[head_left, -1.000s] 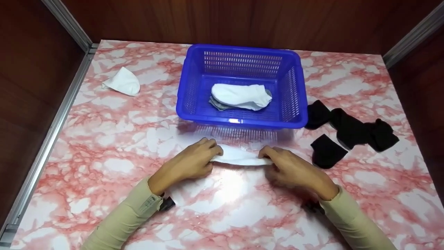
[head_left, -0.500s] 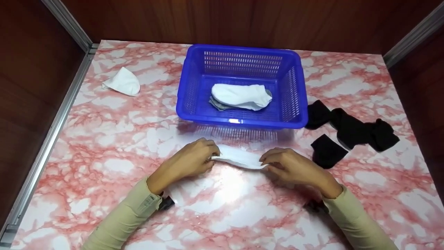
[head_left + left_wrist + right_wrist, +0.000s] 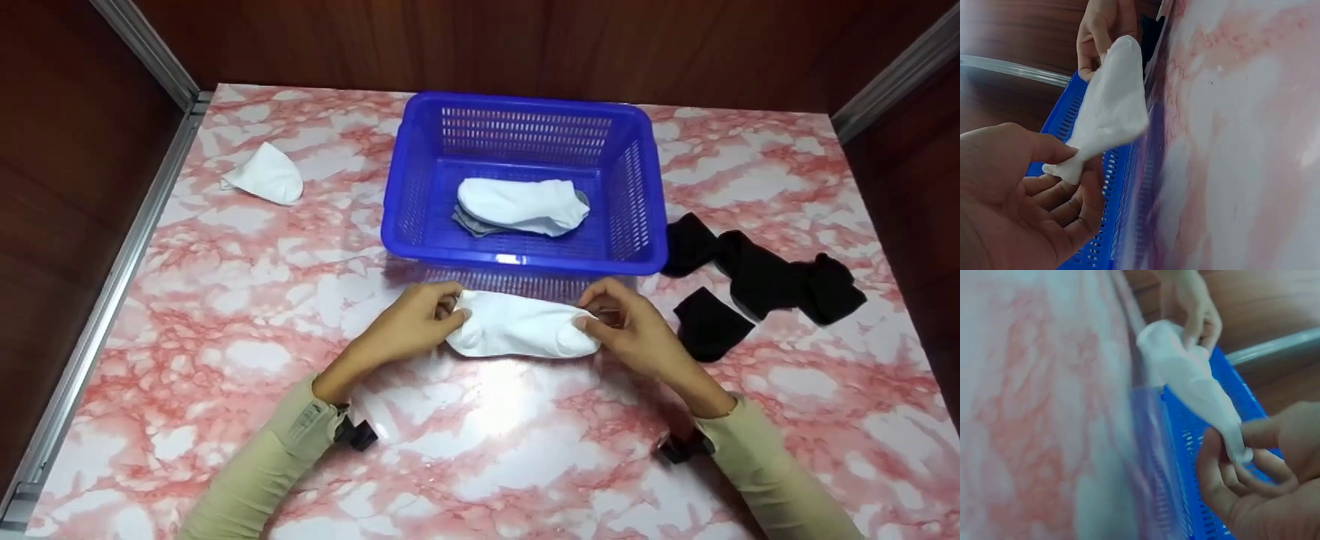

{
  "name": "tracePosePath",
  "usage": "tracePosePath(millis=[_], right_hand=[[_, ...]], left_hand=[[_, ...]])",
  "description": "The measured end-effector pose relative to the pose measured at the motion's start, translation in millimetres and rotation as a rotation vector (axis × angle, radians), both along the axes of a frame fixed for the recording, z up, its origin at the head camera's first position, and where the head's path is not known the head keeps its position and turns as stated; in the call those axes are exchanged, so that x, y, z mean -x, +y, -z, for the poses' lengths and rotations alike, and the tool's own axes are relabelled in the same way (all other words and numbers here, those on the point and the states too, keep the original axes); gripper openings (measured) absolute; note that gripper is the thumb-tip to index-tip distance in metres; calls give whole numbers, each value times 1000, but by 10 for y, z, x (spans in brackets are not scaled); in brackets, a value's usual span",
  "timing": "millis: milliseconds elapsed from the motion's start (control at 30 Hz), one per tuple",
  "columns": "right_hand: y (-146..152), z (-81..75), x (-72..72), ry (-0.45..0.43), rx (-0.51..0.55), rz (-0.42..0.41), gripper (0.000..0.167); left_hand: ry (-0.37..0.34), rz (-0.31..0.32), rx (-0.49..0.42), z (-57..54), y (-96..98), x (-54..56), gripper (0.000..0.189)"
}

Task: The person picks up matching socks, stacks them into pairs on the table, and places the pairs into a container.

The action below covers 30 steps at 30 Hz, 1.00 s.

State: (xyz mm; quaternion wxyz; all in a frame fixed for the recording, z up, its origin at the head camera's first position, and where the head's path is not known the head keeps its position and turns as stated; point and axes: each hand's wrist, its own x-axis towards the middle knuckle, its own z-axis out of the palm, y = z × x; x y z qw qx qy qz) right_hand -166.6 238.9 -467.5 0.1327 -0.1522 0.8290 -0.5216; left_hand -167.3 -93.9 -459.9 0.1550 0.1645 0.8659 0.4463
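A white sock (image 3: 521,326) is stretched sideways between both hands, in front of the basket. My left hand (image 3: 421,319) pinches its left end between thumb and fingers. Its right end is pinched by my right hand (image 3: 626,326). From the left wrist view, the sock (image 3: 1112,95) hangs off the table surface, with a narrow bit bunched at the left thumb. The right wrist view has the sock (image 3: 1190,379) gathered between the right thumb and fingers, the other hand farther back.
A blue plastic basket (image 3: 525,264) stands behind the hands, with a white sock (image 3: 517,204) on grey ones inside. Another white sock (image 3: 268,176) lies at the back left. Several black socks (image 3: 761,277) lie right of the basket on the red-and-white marbled table (image 3: 480,465).
Both hands have turned so the thumbs face up, and the sock has been raised and spread wider toward the camera. The basket and the other socks stay put.
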Motion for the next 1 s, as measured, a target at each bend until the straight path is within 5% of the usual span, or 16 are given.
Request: tracePosePath(millis=[133, 333, 500, 1000], right_hand=[[-23, 75, -8, 80, -114, 3, 12], [-51, 130, -12, 177, -283, -43, 23], [-66, 135, -16, 245, -319, -81, 28], [-55, 139, -15, 333, -377, -141, 37]], left_hand=[[-19, -45, 25, 46, 26, 38, 25], [88, -55, 211, 114, 44, 44, 25], [108, -76, 330, 114, 61, 27, 27], [125, -91, 431, 70, -1, 37, 19]])
